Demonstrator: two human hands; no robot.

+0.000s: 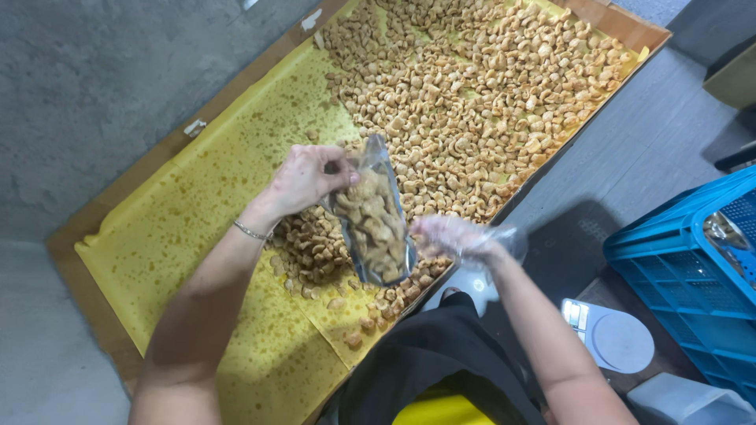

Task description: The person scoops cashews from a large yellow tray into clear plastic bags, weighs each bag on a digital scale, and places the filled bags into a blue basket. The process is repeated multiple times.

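- Holding a clear pouch by its upper edge: left hand, fingers pinched shut on the plastic near the opening.
- Pouch hangs tilted below those fingers, roughly half full of fried snack pieces, its bottom end low and toward the person's body.
- Right hand wears a thin clear plastic glove, loose and crinkled; it sits just beside the pouch's lower right side. Fingers curled inward; cannot tell whether they grip anything or touch the pouch, as the hand is blurred.
- Thin bracelet on the left wrist.
- Under both hands: a long shallow tray lined with oil-spotted yellow paper.
- Snack pieces piled thick beyond the fingers toward the far end of the tray; a smaller scatter lies directly beneath the pouch.
- Beyond the right hand, on the floor: a small white scale, well apart from the fingers.
- Farther out past the scale: a blue plastic crate.
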